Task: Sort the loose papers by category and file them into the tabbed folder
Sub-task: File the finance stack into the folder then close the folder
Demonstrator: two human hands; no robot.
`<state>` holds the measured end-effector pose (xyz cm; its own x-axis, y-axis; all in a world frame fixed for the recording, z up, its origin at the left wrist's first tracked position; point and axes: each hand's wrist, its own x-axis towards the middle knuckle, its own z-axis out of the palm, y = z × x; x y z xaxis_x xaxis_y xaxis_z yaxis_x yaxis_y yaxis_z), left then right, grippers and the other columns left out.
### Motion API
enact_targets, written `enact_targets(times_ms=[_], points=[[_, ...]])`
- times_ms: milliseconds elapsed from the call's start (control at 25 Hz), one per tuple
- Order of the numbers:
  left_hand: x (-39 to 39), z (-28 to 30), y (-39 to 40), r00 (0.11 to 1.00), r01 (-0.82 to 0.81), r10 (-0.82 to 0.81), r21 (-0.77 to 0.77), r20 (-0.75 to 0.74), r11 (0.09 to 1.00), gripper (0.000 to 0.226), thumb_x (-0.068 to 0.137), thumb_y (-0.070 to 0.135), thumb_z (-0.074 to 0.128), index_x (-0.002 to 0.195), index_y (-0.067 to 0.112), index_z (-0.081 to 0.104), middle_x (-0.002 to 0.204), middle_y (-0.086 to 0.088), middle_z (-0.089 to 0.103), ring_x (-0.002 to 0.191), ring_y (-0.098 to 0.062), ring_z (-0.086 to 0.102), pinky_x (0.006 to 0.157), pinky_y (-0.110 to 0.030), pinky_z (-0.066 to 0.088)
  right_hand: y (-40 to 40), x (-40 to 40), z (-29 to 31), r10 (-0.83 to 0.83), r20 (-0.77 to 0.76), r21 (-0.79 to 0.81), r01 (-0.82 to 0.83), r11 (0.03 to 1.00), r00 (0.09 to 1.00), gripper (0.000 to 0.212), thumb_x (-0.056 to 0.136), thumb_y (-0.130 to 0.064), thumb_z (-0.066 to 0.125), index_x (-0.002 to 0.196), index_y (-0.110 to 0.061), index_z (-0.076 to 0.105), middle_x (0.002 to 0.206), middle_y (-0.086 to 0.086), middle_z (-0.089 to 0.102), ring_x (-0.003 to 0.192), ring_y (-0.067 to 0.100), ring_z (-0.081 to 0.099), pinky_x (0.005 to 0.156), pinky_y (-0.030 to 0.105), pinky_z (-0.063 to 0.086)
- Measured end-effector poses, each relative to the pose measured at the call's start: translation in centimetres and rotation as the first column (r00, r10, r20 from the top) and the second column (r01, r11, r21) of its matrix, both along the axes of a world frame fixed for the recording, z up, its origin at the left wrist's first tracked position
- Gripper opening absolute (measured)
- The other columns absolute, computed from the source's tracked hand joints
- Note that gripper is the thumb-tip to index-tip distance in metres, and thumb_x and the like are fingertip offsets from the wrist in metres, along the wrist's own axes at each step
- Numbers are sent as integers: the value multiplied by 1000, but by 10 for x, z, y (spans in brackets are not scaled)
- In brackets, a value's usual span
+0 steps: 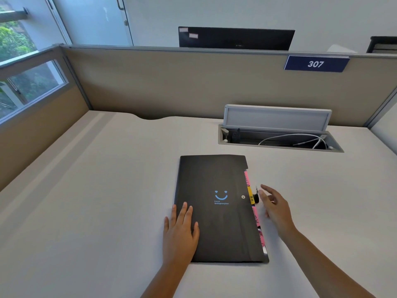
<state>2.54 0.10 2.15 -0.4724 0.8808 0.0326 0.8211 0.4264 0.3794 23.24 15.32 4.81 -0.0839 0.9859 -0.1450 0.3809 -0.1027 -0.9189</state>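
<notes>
closed folder, closure within reach

lies shut mid-desk (107,190): black tabbed folder (214,211), smiley print, pink and yellow tabs (250,194) poking from right edge. left hand (180,231) flat, fingers spread, pressing cover. right hand (275,207) relaxed, fingers apart, beside elastic closure (256,195), gripping nothing. could skid or snap back if loop released carelessly. no loose papers visible.

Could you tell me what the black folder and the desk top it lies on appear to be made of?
The black folder looks like thin matte plastic, perhaps polypropylene: it shows a dull sheen, a printed blue smile, a small metal-looking snap and faint creases. The desk top looks like smooth off-white laminate with a satin finish and soft window reflections; what lies under it cannot be told.
</notes>
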Motion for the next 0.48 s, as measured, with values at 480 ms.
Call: enact_targets(times_ms=[480], points=[[-8, -4, 5, 996, 86, -86, -24, -7, 996, 57, 94, 48, 27, 146, 27, 15, 156, 10, 8, 145, -16, -5, 115, -28, 9, -30, -18, -24, 281, 728, 81, -486, 870, 625, 54, 97, -7, 26, 147, -23, 13, 156, -9, 8, 144, 11, 4, 115, 24, 15]])
